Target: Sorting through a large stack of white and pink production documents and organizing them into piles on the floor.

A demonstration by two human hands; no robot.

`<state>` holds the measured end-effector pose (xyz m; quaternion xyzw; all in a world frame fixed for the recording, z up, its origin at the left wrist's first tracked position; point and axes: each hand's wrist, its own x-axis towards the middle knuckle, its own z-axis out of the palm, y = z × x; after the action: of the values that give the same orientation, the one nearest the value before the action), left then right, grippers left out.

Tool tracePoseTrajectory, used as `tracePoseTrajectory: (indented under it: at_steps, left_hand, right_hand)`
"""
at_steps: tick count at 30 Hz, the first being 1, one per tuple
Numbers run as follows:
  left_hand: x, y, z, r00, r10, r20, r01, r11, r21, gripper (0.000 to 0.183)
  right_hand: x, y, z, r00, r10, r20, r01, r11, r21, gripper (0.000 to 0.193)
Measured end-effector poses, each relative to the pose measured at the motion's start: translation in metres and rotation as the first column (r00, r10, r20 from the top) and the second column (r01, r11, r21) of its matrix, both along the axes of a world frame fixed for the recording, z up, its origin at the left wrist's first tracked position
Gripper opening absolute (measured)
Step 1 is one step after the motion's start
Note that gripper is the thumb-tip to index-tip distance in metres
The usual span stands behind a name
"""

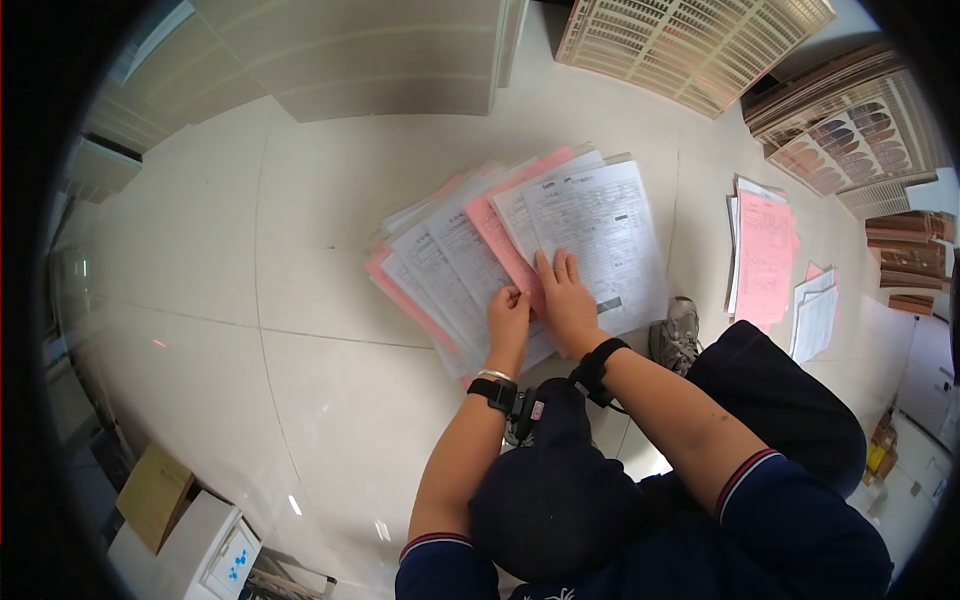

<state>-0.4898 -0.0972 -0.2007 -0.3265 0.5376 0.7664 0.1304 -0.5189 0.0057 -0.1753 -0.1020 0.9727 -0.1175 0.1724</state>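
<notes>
A fanned pile of printed white and pink paper sheets (590, 220) lies on the floor in front of my knees. My left hand (508, 325) is closed, its thumb and fingertips pinching the edge of a paper sheet beside a pink sheet (497, 232) in the middle of the fan. To its right, my right hand (567, 300) lies on the uppermost white sheets with its fingers stretched out. Its thumb is next to the pink edge. Which single sheet the left fingers grip is partly hidden. Both wrists wear black bands.
On the right, a pink-topped paper stack (765, 255) and a smaller white stack (815, 315) rest on the tiled floor (190, 260). Printed boards (690, 50) lean at the back right; grey panels (390, 60) stand at the back. A white cabinet (205, 550) is at the near left.
</notes>
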Motion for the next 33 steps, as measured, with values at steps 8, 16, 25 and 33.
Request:
tracePoseTrajectory:
  at_steps: [8, 16, 25, 33]
  left_hand:
    - [0.001, 0.002, -0.002, 0.998, 0.004, 0.062, -0.006, 0.999, 0.034, 0.013]
    - [0.006, -0.004, -0.012, 0.997, 0.034, 0.075, -0.048, 0.981, 0.189, 0.016]
    - [0.007, -0.012, -0.003, 0.993, 0.057, 0.102, -0.075, 0.981, 0.181, 0.018]
    - [-0.011, 0.011, 0.026, 1.000, 0.002, -0.014, 0.002, 0.963, 0.271, 0.018]
  right_hand:
    - [0.002, 0.008, 0.005, 0.991, -0.114, -0.074, 0.099, 0.978, -0.182, 0.034]
    - [-0.008, 0.033, 0.015, 0.859, -0.511, 0.012, 0.477, 0.793, -0.379, 0.020]
    - [-0.033, 0.054, 0.052, 0.773, -0.634, 0.015, 0.548, 0.656, -0.518, 0.038]
    - [-0.006, 0.025, 0.028, 0.980, -0.030, -0.195, -0.086, 0.825, -0.559, 0.044]
